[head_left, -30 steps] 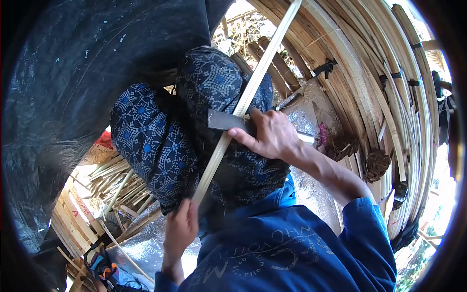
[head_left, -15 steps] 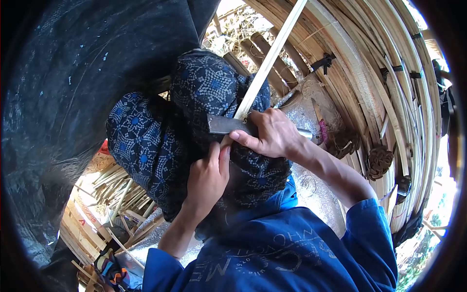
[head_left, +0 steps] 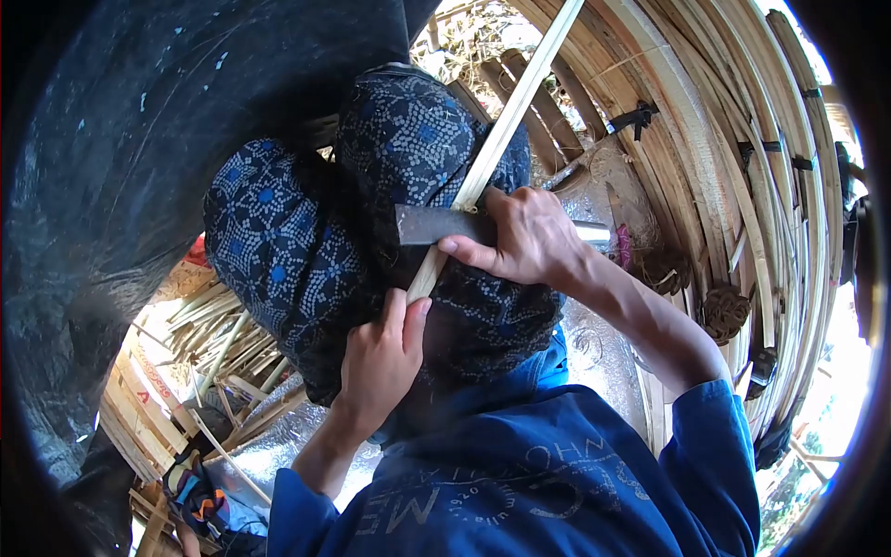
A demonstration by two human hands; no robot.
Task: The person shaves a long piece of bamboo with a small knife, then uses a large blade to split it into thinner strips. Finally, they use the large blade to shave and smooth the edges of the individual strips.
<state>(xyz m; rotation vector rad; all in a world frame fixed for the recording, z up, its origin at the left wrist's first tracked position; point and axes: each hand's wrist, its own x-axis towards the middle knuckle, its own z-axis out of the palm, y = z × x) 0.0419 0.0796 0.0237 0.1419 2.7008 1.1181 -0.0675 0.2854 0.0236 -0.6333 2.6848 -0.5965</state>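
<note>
A long pale split strip (head_left: 516, 116), apparently bamboo or wood, slants across my patterned trouser leg from the top of the head view. My left hand (head_left: 380, 357) is closed, pinching the strip's lower end between thumb and fingers. My right hand (head_left: 529, 239) is closed around a knife whose broad flat grey blade (head_left: 434, 226) lies crosswise on the strip. Its thumb rests on the strip at the lower blade edge. Small curled shavings show at the upper blade edge. A shiny metal end (head_left: 594, 234) of the knife sticks out behind my right wrist.
Bundled long wooden strips (head_left: 705, 121) with black ties curve along the right. A dark sheet (head_left: 176, 167) hangs on the left. Loose split sticks (head_left: 218, 334) and boards (head_left: 139, 408) lie lower left. A second blade with a pink-wrapped handle (head_left: 623, 246) is at right.
My left hand has moved down and left with the strip's end, so more strip shows below the blade. My right hand keeps the knife across the strip. The view has shifted slightly.
</note>
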